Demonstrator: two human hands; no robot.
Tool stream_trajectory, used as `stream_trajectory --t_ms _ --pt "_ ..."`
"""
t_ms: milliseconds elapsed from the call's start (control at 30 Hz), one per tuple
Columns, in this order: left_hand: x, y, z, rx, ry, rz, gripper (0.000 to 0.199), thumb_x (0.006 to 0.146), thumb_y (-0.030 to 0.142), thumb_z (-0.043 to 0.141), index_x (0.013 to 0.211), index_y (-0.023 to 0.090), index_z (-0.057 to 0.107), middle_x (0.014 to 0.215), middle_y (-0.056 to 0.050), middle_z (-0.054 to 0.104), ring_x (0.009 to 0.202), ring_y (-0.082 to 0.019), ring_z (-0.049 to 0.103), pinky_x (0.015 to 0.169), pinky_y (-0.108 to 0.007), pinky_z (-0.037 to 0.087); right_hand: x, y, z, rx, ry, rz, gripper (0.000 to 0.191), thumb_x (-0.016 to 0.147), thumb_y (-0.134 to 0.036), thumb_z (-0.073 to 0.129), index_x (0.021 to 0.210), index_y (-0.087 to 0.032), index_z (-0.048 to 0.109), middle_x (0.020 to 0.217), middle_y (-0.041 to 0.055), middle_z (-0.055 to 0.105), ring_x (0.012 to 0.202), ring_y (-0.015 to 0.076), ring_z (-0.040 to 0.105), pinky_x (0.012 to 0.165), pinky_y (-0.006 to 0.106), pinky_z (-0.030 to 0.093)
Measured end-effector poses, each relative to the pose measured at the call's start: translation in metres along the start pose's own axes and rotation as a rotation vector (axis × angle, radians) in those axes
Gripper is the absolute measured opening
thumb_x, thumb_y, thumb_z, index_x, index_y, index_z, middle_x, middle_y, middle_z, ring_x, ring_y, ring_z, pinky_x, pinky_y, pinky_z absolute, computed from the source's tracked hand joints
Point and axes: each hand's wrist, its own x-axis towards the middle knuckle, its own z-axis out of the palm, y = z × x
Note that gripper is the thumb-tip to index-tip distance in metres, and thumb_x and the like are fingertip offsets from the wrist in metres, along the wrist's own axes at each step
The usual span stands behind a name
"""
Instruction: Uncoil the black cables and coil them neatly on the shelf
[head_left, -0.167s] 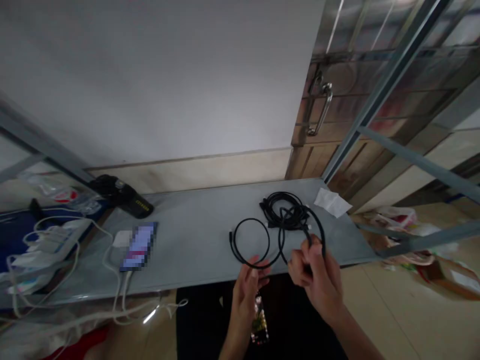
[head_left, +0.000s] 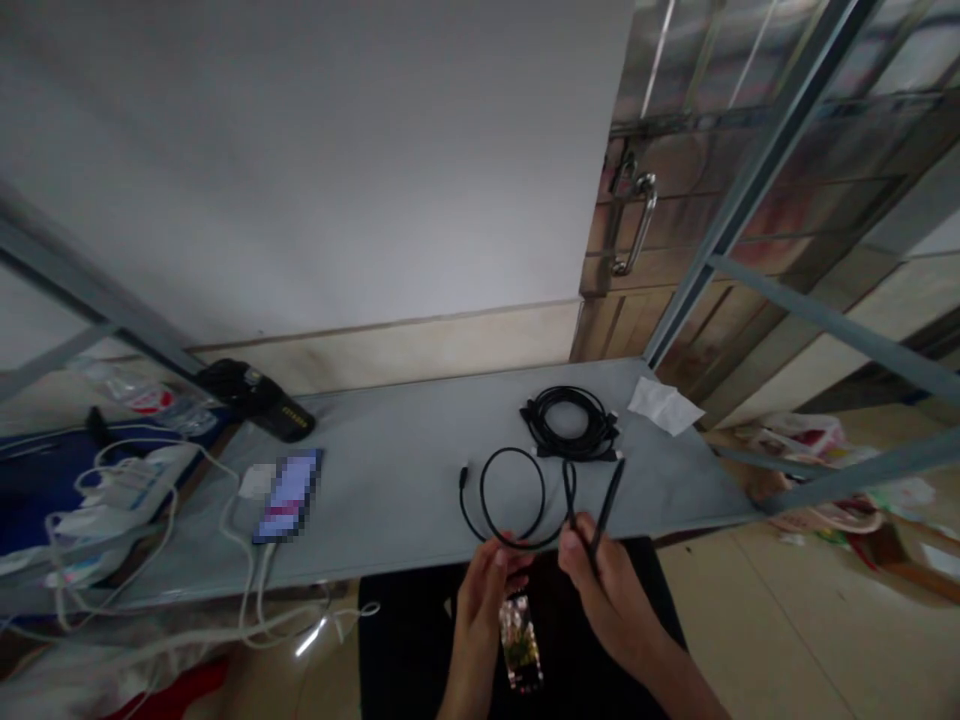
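A thin black cable (head_left: 545,500) runs in a loop between my two hands above the front edge of the grey tabletop. My left hand (head_left: 480,590) pinches the bottom of the loop, and one plug end sticks up to its left. My right hand (head_left: 604,575) is closed on another stretch of the same cable. A folded bend and a straight end with a plug rise from that fist. Beyond the hands lies a coiled bundle of black cables (head_left: 531,425) with several plugs around it.
Crumpled white paper (head_left: 665,405) lies right of the bundle. At left are a phone (head_left: 289,495), a black cylindrical item (head_left: 277,410), white power strips (head_left: 127,500) and trailing white cords. Another lit phone (head_left: 520,643) is below my hands. A metal post (head_left: 720,230) rises at right.
My right hand has moved left and lower, closer to my left hand. The cable part that overlapped the coiled bundle has come away from it.
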Motion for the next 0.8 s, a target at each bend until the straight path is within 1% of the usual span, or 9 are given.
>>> stream_trajectory --t_ms 67,133,200,267,367,500,567,667,800 --pt "-0.002 -0.004 -0.006 0.077 0.041 0.041 0.058 0.092 0.07 0.087 0.12 0.019 0.085 0.123 -0.017 0.084 0.114 -0.034 0.08 0.096 -0.039 0.064 -0.012 0.02 0.008 -0.139 -0.088 -0.069 0.038 0.12 -0.056 0.05 0.114 -0.023 0.068 0.096 0.0081 0.08 0.09 0.0237 0.081 0.081 0.032 0.064" --pt "-0.001 -0.014 -0.013 0.125 0.119 0.087 0.058 0.086 0.071 0.092 0.112 0.02 0.084 0.113 -0.014 0.084 0.106 -0.031 0.08 0.088 -0.036 0.063 -0.024 0.037 0.016 -0.189 -0.157 -0.118 0.038 0.122 -0.053 0.046 0.122 -0.023 0.069 0.108 0.0114 0.084 0.101 0.0267 0.085 0.088 0.035 0.066" --pt "0.001 -0.024 -0.021 0.108 0.233 0.112 0.06 0.078 0.072 0.098 0.105 0.02 0.081 0.105 -0.011 0.082 0.099 -0.029 0.08 0.081 -0.033 0.063 -0.034 0.048 0.02 -0.212 -0.183 -0.131 0.041 0.123 -0.051 0.04 0.125 -0.023 0.07 0.115 0.0137 0.084 0.108 0.0277 0.085 0.095 0.037 0.067" --pt "0.003 -0.033 -0.027 0.052 0.309 0.092 0.063 0.073 0.071 0.101 0.105 0.021 0.079 0.107 -0.01 0.082 0.101 -0.029 0.08 0.081 -0.033 0.064 -0.041 0.052 0.02 -0.216 -0.219 -0.089 0.046 0.124 -0.051 0.035 0.123 -0.023 0.071 0.117 0.0139 0.084 0.111 0.0269 0.085 0.1 0.036 0.065" --pt "0.004 -0.039 -0.031 -0.019 0.319 0.018 0.069 0.068 0.072 0.103 0.108 0.02 0.081 0.111 -0.013 0.084 0.109 -0.033 0.082 0.083 -0.035 0.065 -0.045 0.044 0.01 -0.182 -0.341 0.02 0.051 0.123 -0.054 0.032 0.119 -0.023 0.071 0.115 0.0124 0.083 0.111 0.0258 0.083 0.103 0.034 0.062" --pt "0.002 -0.041 -0.029 -0.125 0.253 -0.05 0.063 0.071 0.064 0.104 0.112 0.02 0.085 0.119 -0.016 0.085 0.117 -0.036 0.082 0.09 -0.037 0.066 -0.045 0.028 -0.005 -0.101 -0.501 0.116 0.052 0.122 -0.055 0.031 0.121 -0.022 0.071 0.121 0.0126 0.081 0.119 0.0265 0.078 0.11 0.035 0.057" --pt "0.003 -0.044 -0.028 -0.173 0.226 -0.085 0.06 0.069 0.06 0.106 0.108 0.019 0.085 0.115 -0.016 0.086 0.11 -0.034 0.084 0.088 -0.037 0.066 -0.048 0.021 -0.009 -0.066 -0.565 0.155 0.052 0.121 -0.055 0.033 0.123 -0.022 0.073 0.123 0.0121 0.08 0.118 0.0256 0.076 0.11 0.034 0.055" --pt "0.007 -0.051 -0.029 -0.195 0.251 -0.108 0.059 0.062 0.059 0.108 0.097 0.018 0.083 0.103 -0.013 0.085 0.093 -0.03 0.083 0.077 -0.035 0.065 -0.056 0.013 -0.012 -0.022 -0.673 0.161 0.058 0.12 -0.059 0.031 0.124 -0.022 0.075 0.118 0.0114 0.08 0.107 0.0239 0.075 0.102 0.032 0.055" --pt "0.011 -0.061 -0.034 -0.192 0.277 -0.163 0.058 0.071 0.065 0.102 0.097 0.017 0.082 0.102 -0.015 0.085 0.09 -0.029 0.083 0.076 -0.035 0.065 -0.062 -0.003 -0.016 0.041 -0.775 0.112 0.059 0.116 -0.066 0.038 0.116 -0.021 0.076 0.117 0.0118 0.079 0.106 0.0236 0.073 0.099 0.032 0.056"
